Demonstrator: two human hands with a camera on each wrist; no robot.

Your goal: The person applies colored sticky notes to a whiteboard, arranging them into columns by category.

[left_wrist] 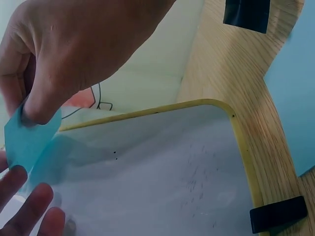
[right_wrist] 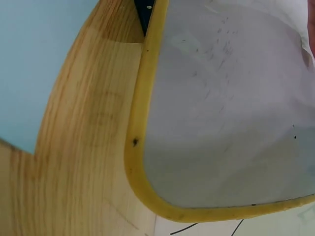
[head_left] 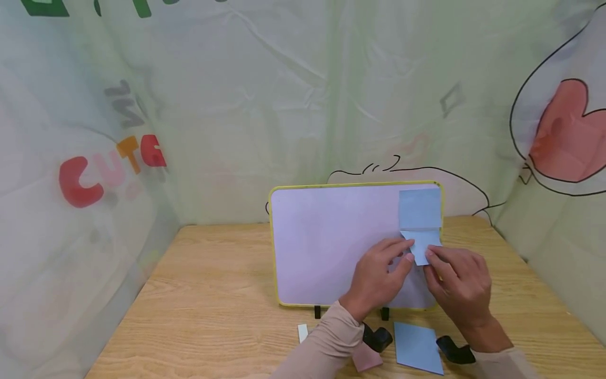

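At the 5 o'clock part of the head view, both hands meet in front of a whiteboard (head_left: 331, 242) with a yellow frame, which stands upright on black feet on the wooden surface (head_left: 213, 305). The left hand (head_left: 379, 276) holds a small blue note (head_left: 424, 248) at its left edge; in the left wrist view the thumb and the fingers (left_wrist: 42, 105) are clamped on this paper. The right hand (head_left: 461, 287) touches the same note at its 5 o'clock corner with the thumb and the first fingers curled together on the paper. The note lies against the right side of the board, and it seems folded or bent. Just above it, at 12 o'clock, a second blue note (head_left: 420, 208) sits flat on the board near the top right corner. On the surface, in front of the board and between the two wrists, lies a blue pad (head_left: 416, 347). At 9 o'clock from this pad there is a pink pad (head_left: 366, 358), partly hidden under the left sleeve, and further left a small white piece (head_left: 302, 332). The right wrist view shows only the board's yellow corner, the wood and some blue paper.
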